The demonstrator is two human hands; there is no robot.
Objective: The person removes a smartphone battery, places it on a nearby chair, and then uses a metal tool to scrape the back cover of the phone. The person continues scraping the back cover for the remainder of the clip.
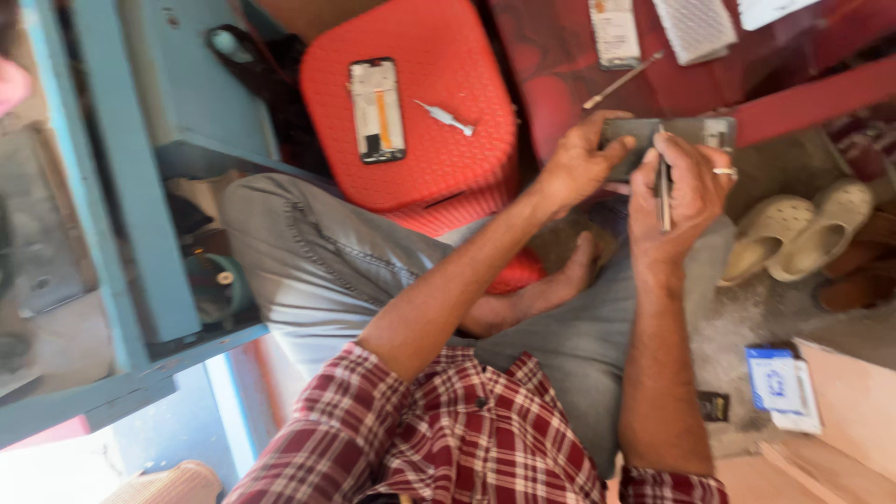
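Holding a dark phone above the lap, the left hand clamps its left end while the right hand grips a thin metal tool against its middle. The tool could slip and gouge the phone, I judge, since nothing braces it. Another opened phone lies on the red stool.

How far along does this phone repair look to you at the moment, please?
Done: a phone part lies stripped on the red stool. In hand: the left hand holds a phone, and the right hand holds a thin tool against it. Left: the two pieces remain apart.
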